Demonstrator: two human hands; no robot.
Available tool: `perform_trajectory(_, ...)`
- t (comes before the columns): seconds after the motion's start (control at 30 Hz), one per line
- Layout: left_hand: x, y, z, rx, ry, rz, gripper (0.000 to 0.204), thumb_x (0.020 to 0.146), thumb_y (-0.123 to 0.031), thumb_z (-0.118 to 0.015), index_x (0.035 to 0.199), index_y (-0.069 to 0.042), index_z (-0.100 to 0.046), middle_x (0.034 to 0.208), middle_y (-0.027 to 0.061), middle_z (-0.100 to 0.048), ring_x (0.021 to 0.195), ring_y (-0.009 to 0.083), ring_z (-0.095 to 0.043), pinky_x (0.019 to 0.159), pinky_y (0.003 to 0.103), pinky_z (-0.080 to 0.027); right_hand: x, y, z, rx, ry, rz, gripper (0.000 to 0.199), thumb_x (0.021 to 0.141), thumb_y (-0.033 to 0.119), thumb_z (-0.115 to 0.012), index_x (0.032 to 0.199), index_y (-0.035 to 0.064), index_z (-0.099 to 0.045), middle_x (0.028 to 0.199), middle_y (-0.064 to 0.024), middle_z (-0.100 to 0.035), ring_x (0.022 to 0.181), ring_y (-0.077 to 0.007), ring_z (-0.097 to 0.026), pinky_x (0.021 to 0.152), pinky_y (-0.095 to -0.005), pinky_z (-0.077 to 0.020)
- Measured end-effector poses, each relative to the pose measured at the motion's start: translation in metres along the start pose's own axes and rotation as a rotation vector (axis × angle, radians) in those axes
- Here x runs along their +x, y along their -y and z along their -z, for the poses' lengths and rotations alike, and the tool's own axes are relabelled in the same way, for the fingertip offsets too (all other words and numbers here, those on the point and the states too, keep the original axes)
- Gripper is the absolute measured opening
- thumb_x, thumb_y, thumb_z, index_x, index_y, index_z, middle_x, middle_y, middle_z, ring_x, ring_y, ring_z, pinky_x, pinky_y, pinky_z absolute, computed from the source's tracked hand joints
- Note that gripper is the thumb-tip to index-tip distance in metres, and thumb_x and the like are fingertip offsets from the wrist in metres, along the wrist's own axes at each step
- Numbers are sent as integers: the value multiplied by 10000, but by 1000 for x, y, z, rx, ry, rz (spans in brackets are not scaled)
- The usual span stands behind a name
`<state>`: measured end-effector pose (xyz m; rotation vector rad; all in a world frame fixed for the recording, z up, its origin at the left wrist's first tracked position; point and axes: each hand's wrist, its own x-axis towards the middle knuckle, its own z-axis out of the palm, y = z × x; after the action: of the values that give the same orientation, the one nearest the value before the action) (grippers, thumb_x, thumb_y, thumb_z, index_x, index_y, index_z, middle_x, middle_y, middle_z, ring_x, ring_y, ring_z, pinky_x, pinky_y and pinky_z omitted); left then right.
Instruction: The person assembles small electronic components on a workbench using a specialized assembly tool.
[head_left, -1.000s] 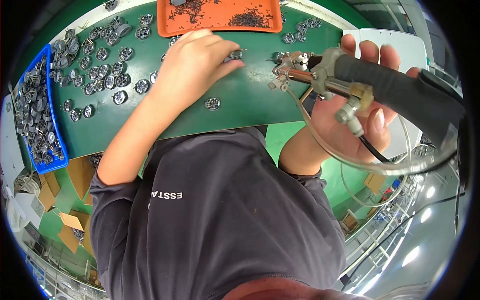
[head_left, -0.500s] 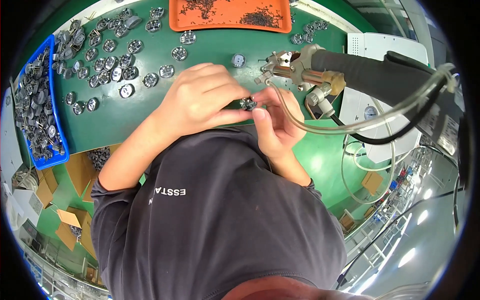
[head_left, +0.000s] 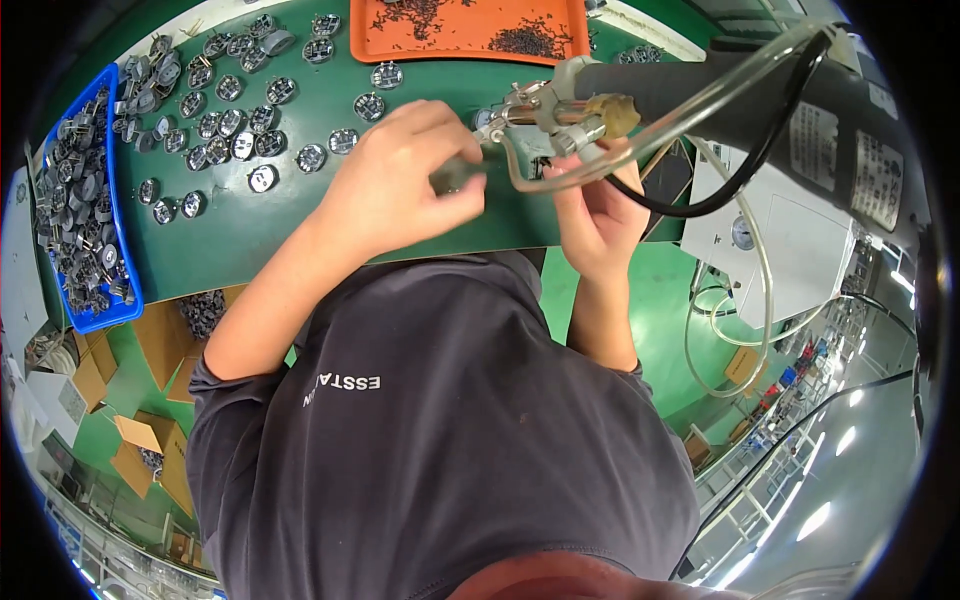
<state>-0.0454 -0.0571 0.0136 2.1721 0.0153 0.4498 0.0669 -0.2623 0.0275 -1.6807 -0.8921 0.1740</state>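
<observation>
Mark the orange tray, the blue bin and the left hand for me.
orange tray (head_left: 470, 45): head view, bare floor of the tray.
blue bin (head_left: 118, 235): head view, right rim.
left hand (head_left: 405, 180): head view, back of the hand.

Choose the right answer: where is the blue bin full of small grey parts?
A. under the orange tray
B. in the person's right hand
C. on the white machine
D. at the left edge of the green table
D: the blue bin sits at the left edge of the green table, far from the orange tray at the top and from both hands.
</observation>
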Motion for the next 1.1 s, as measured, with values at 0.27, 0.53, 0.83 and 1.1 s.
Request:
perform_trajectory(0.27, 22, 6, -27, 276, 68, 146, 272, 830, -240, -793, 918, -23, -654, 930, 111, -635, 886, 339, -674, 773, 463, -568, 10, 1, 2, 130, -6, -86, 253, 827, -144, -704, 1045, -23, -657, 1185, -144, -556, 1080, -232, -612, 928, -317, -492)
perform_trajectory(0.53, 20, 14, -15, 95, 107, 53, 236, 828, -85, -732, 1029, -28, -624, 916, 117, -701, 951, 337, -672, 822, 458, -567, -7, -39, -15, -149, -38, -13, 117, 915, -83, -723, 1027, -68, -694, 1040, -93, -672, 964, -148, -631, 836, -296, -525)
perform_trajectory(0.83, 12, 27, -19, -131, 123, 121, 513, 853, -69, -734, 1339, -98, -571, 1050, 139, -749, 1020, 330, -708, 858, 425, -586, -13, -50, -38, 36, -99, -346, 120, 917, 72, -783, 1006, -5, -759, 948, -24, -713, 838, -93, -619, 762, -259, -510)
perform_trajectory(1.1, 8, 30, -17, -142, 149, 144, 553, 848, -48, -730, 1376, -115, -581, 1152, 77, -762, 959, 263, -704, 866, 378, -587, -4, -24, -40, -218, 14, -236, 101, 881, 19, -772, 968, -22, -742, 902, -81, -726, 799, -176, -663, 740, -314, -522)
